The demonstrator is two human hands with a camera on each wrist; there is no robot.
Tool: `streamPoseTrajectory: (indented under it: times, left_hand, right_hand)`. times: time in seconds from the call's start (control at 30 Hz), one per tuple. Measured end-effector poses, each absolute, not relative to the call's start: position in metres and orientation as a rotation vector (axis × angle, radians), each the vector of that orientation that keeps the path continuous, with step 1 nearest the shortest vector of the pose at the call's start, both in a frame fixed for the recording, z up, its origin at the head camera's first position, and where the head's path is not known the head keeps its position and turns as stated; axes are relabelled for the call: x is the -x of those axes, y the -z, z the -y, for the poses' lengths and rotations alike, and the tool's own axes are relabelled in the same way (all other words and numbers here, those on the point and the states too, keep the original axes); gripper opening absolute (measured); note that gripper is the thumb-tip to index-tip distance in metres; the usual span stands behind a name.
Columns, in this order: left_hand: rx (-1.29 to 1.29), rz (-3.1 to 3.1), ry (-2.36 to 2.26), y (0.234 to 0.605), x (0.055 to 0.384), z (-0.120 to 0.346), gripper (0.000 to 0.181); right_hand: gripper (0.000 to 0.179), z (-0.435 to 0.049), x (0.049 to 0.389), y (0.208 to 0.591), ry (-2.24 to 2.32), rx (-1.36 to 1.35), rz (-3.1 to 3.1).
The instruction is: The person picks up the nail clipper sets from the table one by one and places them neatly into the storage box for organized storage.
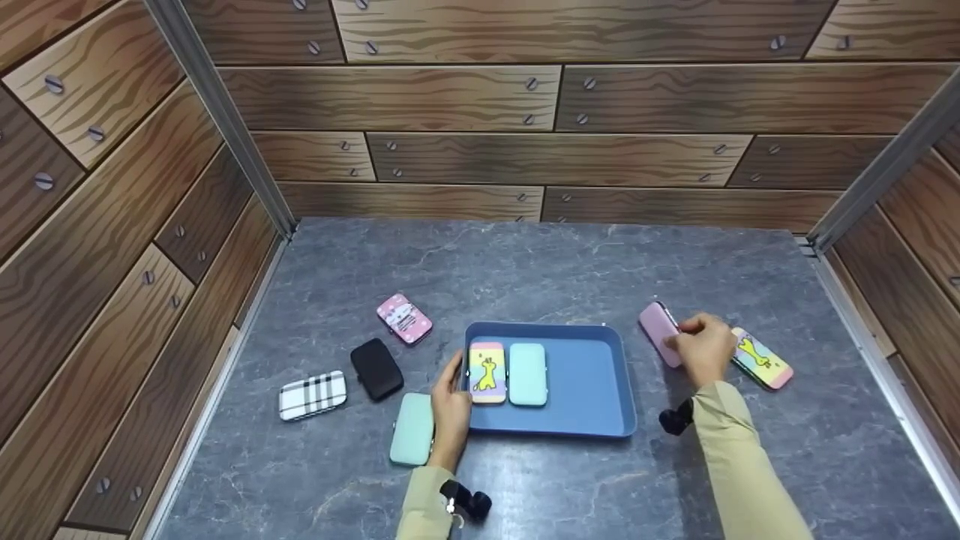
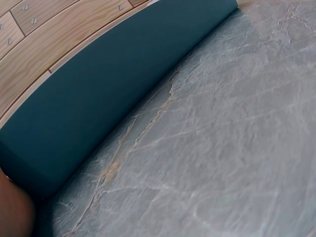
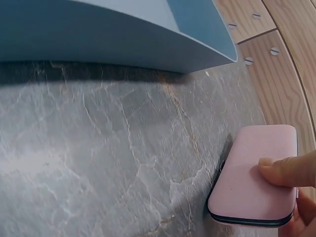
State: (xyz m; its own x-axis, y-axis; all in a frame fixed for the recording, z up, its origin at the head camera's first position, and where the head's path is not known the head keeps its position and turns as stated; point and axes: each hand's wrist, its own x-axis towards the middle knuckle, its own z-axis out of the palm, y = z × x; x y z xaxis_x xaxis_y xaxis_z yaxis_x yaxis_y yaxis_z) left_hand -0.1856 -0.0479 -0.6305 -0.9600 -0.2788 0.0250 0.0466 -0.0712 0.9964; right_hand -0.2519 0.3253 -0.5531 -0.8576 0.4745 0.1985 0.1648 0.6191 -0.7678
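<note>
My right hand [image 1: 703, 351] pinches a small pink hard case [image 3: 254, 173], thumb on its top face and fingers under its edge; it is tilted beside the tray's right side. Just right of that hand lies a giraffe-print case [image 1: 765, 360]. My left hand [image 1: 451, 412] rests against the left wall of a blue tray [image 1: 589, 382], its fingers stretched along the outside. Inside the tray, at its left, another giraffe-print case [image 1: 487, 375] and a light turquoise case [image 1: 528, 375] lie side by side. A mint-green case [image 1: 412, 431] lies close beside the left wrist.
Left of the tray lie a pink patterned case [image 1: 404, 319], a black case [image 1: 377, 369] and a white plaid case [image 1: 313, 396]. Wood-print walls [image 1: 450, 97] enclose the grey marbled tabletop [image 1: 525, 270] at the back and both sides.
</note>
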Motion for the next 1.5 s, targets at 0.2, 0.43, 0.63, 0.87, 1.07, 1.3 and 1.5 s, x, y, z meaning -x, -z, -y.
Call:
streamPoseTrajectory:
  times: [0.2,0.43,0.63,0.87,1.07,1.3,1.5]
  left_hand:
    - [-0.266,1.989,2.136,0.630,0.184,0.048,0.086]
    - [-0.266,1.960,2.152,0.630,0.185,0.047,0.084]
    - [-0.249,1.973,2.120,0.611,0.179,0.046,0.082]
    - [-0.206,1.957,2.142,0.590,0.171,0.047,0.080]
    - [-0.237,1.969,2.175,0.592,0.169,0.048,0.078]
    - [-0.223,1.957,2.177,0.593,0.171,0.048,0.080]
    - [-0.234,1.976,2.142,0.591,0.171,0.047,0.080]
  right_hand:
    - [0.028,-0.329,0.249,0.556,-1.234,0.615,2.415]
    - [0.030,-0.332,0.247,0.551,-1.541,0.806,2.259]
    - [0.028,-0.330,0.246,0.548,-1.752,0.914,2.020]
    - [0.027,-0.328,0.242,0.542,-1.911,0.938,1.783]
    - [0.027,-0.323,0.233,0.536,-1.955,0.948,1.752]
    - [0.028,-0.311,0.225,0.532,-2.019,0.926,1.662]
    - [0.026,-0.299,0.218,0.531,-2.026,0.876,1.626]
